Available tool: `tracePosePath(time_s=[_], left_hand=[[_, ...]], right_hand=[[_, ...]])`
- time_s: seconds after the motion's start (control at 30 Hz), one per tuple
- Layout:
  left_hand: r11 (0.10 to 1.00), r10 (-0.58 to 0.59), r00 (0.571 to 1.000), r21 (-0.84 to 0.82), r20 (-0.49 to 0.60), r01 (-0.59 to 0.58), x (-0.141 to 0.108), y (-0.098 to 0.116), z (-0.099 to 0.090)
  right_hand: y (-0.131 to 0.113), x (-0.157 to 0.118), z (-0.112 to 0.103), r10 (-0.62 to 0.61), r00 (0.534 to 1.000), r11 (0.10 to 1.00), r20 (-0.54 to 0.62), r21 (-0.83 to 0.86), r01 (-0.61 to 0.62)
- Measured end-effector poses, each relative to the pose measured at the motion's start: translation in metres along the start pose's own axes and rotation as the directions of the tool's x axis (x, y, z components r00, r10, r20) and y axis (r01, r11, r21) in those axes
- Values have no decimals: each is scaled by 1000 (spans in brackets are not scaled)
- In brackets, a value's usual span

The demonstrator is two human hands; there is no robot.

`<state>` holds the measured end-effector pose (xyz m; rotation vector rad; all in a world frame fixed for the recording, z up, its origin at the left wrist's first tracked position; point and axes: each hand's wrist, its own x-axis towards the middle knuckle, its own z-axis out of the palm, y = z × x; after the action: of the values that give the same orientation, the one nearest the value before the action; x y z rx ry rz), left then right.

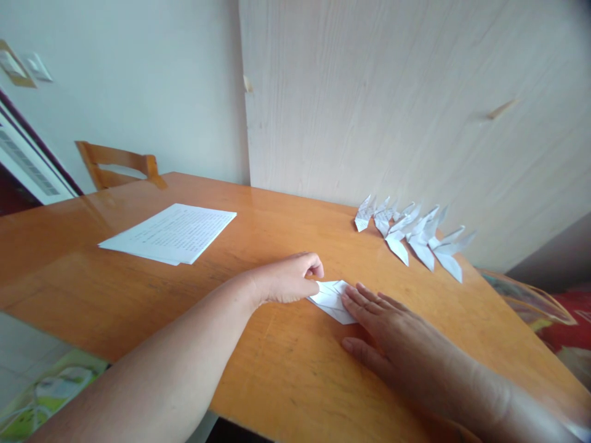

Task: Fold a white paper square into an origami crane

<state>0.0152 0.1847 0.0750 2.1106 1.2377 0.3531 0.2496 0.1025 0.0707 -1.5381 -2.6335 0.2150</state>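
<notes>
A small folded sheet of white paper [331, 298] lies flat on the wooden table, with crease lines across its top. My left hand [289, 278] is at its left corner, fingers curled in and thumb pressed against the paper. From the right, my right hand [383, 320] lies flat with fingers stretched out, the fingertips covering the paper's right end. The right thumb is apart from the other fingers, below the paper.
Several folded paper figures [422, 237] stand in a row at the table's back right. A stack of printed sheets [173, 231] lies at the left. A pale panel [392, 92] rises behind the table [277, 231], and a wooden chair [120, 161] stands at the far left.
</notes>
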Motion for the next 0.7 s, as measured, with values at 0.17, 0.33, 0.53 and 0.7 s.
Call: tracePosePath(time_s=[0.17, 0.33, 0.53, 0.7], left_hand=[[960, 244, 960, 178, -138, -219, 4, 4, 11], [890, 396, 916, 268, -58, -368, 2, 6, 20], [881, 384, 921, 320, -58, -348, 2, 2, 22], [881, 387, 919, 325, -77, -344, 4, -1, 24]], right_hand=[[0, 1, 0, 2, 1000, 1000, 6, 5, -2], [2, 1, 3, -23, 1000, 999, -6, 25, 23], [9, 6, -2, -81, 996, 993, -45, 82, 84], [18, 14, -6, -10, 971, 989, -241, 139, 44]])
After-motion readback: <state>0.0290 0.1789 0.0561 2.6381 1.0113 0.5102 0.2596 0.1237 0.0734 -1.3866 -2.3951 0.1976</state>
